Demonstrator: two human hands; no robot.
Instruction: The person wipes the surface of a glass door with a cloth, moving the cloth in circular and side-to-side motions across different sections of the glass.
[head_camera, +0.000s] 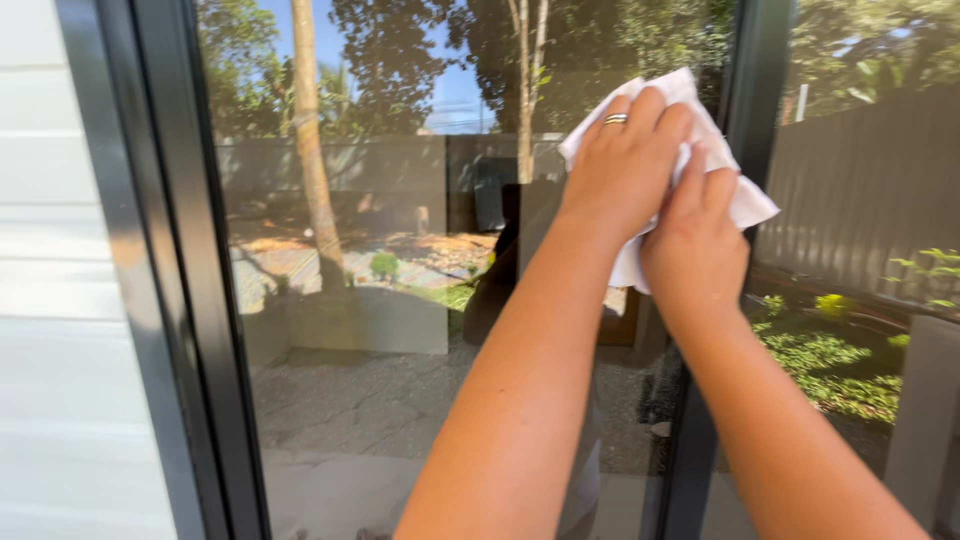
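Pressing flat against the glass pane (400, 300) in the upper right of the frame, a white cloth (745, 205) sits under both hands, which spreads the pressure over it. The left hand (625, 165), ringed, lies palm-down over the cloth's top with fingers extended, pinning it. The right hand (695, 245) overlaps just below, fingers curled onto the same cloth, holding it against the surface. A dark vertical frame (745, 90) runs just behind the cloth. White wall cladding (50, 300) occupies the far left. The pane reflects trees and a fence.
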